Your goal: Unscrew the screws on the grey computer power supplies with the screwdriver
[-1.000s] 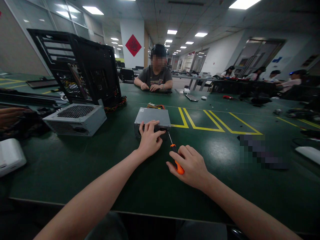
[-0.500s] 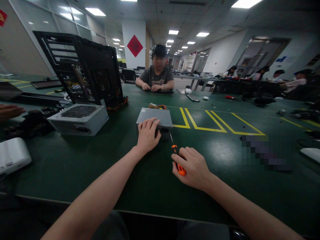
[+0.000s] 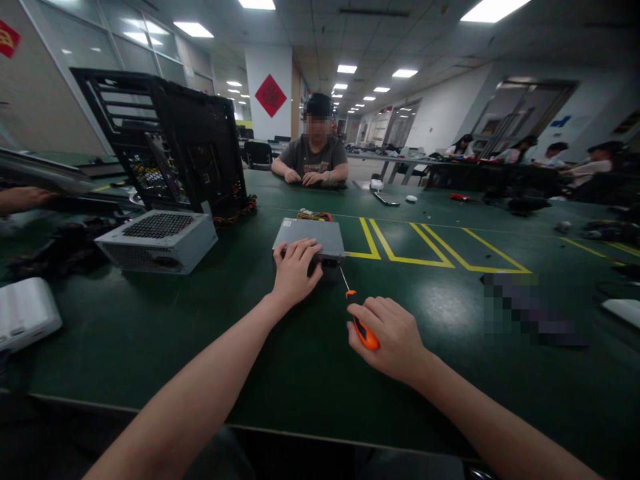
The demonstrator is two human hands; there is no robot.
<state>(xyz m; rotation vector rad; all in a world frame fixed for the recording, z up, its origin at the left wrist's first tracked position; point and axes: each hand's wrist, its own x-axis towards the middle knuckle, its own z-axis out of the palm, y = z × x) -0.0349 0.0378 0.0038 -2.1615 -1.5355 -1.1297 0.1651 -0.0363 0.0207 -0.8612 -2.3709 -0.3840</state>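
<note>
A grey computer power supply (image 3: 320, 235) lies on the green table in front of me, its bundled cables at the far side. My left hand (image 3: 297, 270) grips its near left part, fingers over the top and thumb against the near face. In my right hand (image 3: 385, 333), the fingers are wrapped round the orange and black handle of a screwdriver (image 3: 367, 335). The thin shaft points up and left, its tip by the near right corner of the power supply. Whether the tip touches a screw is too small to tell.
A second power supply (image 3: 160, 240) and an upright black computer case (image 3: 170, 140) stand to the left. A white device (image 3: 30, 313) sits at the left edge. Another person's hand (image 3: 25, 199) handles a panel there. A seated person (image 3: 315, 153) faces me across the table (image 3: 280, 373).
My right hand and the screwdriver have shifted slightly right and down. My left hand stays on the power supply. At the far left, the other person's hand and a panel have risen.
</note>
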